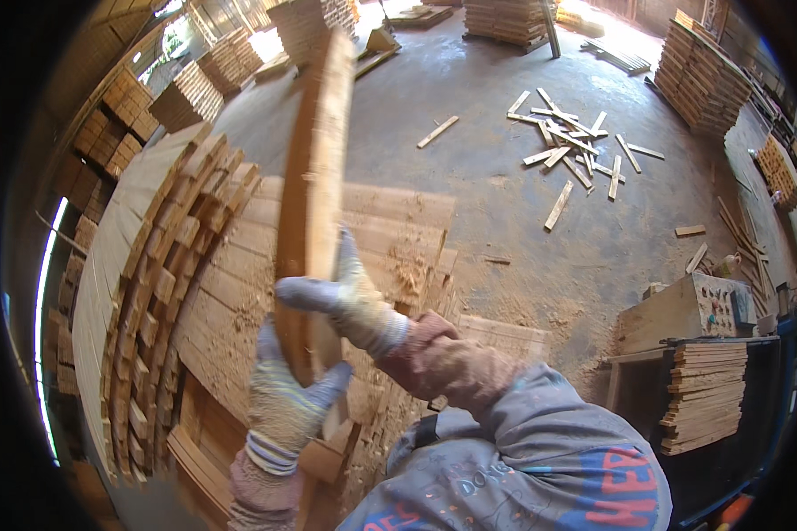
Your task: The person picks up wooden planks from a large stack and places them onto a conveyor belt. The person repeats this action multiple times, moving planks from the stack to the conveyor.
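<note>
A long, thick wooden board [319, 168] stands on end before me, tilted slightly, its far end pointing away across the floor. My left hand [288, 407], in a dusty knitted work glove, grips its near end from below. Just above, my right hand [354, 296], gloved likewise, is wrapped round the board's right side with the thumb across its face. Beneath both hands lies a low stack of planks [226, 296] strewn with sawdust and shavings. The board and my gloves hide part of that stack.
A taller stack of planks [142, 265] rises close on my left. Short wood strips [576, 142] lie scattered on the concrete floor [398, 97]. To my right are a control box with knobs [695, 310] and a pile of thin slats [704, 394]. Large lumber stacks [700, 75] stand farther off.
</note>
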`<state>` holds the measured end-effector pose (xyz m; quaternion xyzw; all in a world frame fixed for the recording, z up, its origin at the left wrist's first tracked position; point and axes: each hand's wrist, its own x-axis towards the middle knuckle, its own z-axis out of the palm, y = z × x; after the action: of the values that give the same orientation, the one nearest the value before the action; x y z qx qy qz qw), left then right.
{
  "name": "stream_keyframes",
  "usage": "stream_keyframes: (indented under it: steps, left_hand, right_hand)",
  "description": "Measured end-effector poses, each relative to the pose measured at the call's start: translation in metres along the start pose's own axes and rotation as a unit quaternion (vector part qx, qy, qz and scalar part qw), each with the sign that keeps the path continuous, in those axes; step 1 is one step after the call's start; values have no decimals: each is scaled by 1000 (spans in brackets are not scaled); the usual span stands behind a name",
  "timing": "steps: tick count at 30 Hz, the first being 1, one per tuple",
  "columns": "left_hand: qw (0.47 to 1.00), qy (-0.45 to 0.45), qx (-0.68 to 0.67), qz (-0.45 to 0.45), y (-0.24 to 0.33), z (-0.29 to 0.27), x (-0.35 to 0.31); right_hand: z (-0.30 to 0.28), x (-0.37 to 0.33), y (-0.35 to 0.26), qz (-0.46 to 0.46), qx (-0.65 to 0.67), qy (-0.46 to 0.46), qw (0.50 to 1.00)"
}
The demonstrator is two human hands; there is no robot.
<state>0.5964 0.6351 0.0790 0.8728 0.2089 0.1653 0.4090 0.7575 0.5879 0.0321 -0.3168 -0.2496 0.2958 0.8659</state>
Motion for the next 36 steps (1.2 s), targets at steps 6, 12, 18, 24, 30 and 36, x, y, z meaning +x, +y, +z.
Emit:
stream_keyframes:
  steps: [6,12,18,24,30,36]
  left_hand:
    - [902,-196,-348,-164,35,51,60]
    - [863,-243,-430,-108,57,73,57]
    - [893,-273,-343,-106,27,70,58]
    - [852,-239,-464,-31,0,70,33]
    - [950,-203,-237,-32,-15,22,21]
    - [917,-111,-379,-50,-44,-13,-27]
  right_hand:
    - [-83,9,-59,-23,80,5,996]
    - [-149,-3,-63,-19,116,-34,992]
    - [-174,-64,-109,-29,-29,183,982]
    - [-120,-72,-70,52,-43,124,990]
    - [-34,-60,-13,124,103,16,987]
    - [21,-50,23,113,-31,-70,991]
